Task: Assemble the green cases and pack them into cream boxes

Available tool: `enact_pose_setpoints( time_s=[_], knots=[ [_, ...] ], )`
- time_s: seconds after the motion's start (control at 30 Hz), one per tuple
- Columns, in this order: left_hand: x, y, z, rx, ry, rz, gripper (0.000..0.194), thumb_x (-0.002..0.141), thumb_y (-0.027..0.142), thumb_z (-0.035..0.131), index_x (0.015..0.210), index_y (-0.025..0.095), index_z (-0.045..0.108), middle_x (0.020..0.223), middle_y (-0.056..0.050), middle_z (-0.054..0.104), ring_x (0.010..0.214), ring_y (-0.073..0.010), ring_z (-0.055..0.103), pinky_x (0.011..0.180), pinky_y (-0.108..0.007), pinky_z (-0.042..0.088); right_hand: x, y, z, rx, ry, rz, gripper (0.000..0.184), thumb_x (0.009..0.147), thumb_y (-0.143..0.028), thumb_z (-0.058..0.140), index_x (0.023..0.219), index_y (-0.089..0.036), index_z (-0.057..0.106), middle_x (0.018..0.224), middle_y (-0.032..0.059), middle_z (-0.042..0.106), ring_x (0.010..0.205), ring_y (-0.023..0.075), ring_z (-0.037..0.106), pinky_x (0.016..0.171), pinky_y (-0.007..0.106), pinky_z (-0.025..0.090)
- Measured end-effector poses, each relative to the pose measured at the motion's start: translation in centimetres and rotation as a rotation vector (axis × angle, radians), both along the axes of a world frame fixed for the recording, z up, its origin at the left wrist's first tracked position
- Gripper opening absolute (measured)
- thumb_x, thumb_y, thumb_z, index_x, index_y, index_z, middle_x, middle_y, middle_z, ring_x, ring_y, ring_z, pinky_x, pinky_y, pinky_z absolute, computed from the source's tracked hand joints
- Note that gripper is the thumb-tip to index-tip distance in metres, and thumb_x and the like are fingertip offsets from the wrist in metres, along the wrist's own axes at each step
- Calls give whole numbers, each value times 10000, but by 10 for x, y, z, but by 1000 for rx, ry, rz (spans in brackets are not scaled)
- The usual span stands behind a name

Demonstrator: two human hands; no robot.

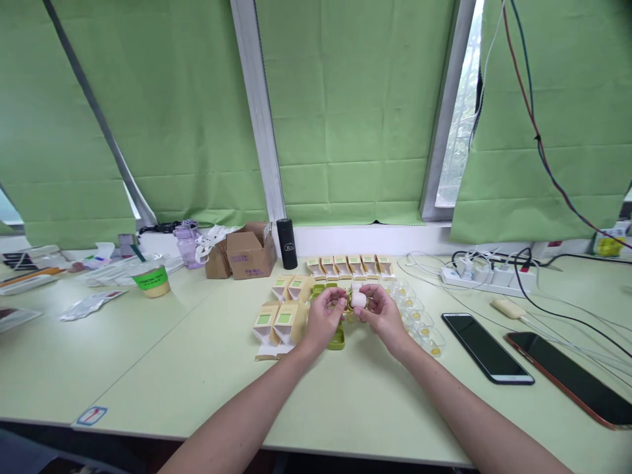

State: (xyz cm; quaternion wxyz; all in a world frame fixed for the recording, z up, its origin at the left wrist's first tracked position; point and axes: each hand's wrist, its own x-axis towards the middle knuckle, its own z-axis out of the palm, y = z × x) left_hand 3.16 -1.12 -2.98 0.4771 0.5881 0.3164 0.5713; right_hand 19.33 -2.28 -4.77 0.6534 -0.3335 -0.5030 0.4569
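Both my hands meet over the middle of the pale green table (148,368). My left hand (323,319) and my right hand (382,313) pinch a small white rounded item (358,300) between their fingertips; both are closed on it. Under them lie small green trays (338,340). Left of my hands stand several small cream boxes with green squares (276,322). A row of similar small boxes (348,266) stands behind. Clear plastic shells with yellow dots (419,319) lie right of my right hand.
Two phones (486,347) (573,385) lie at the right, with a power strip (486,276) and cables behind. A black bottle (286,243), cardboard boxes (249,253), a purple bottle (187,245) and a green-labelled cup (153,281) stand at the back left.
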Motion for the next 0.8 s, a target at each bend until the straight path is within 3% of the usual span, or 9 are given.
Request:
enact_pose_setpoints(
  time_s=[0.13,0.3,0.57,0.8],
  knots=[
    [1,-3,0,11,5,-29,355,812,425,814,1044,170,727,1019,-118,716,818,-210,686,624,-291,577,-2,-1,-3,51,-87,-45,490,683,-345,897,1072,-279,606,1081,30,673,912,207,670,716,319,584],
    [2,-4,0,21,11,-57,361,836,411,799,1100,178,723,1035,-127,718,888,-240,709,670,-317,617,-3,-4,-5,91,-277,-67,417,808,-329,799,1163,-284,585,1044,31,679,872,210,692,775,374,606],
    [2,1,-9,90,83,-24,345,890,382,747,1154,164,702,1164,-146,725,1038,-254,725,830,-357,645,7,-7,-5,449,-788,-376,388,914,-236,665,1296,-273,614,1311,114,599,1189,308,628,946,479,593],
    [1,-4,-13,252,261,77,301,984,328,622,1234,176,691,1231,-146,731,1112,-262,721,933,-396,633,8,-7,-11,563,-925,-411,408,984,-215,590,1387,-274,570,1275,123,599,1073,277,686,897,439,623]
  ],
)
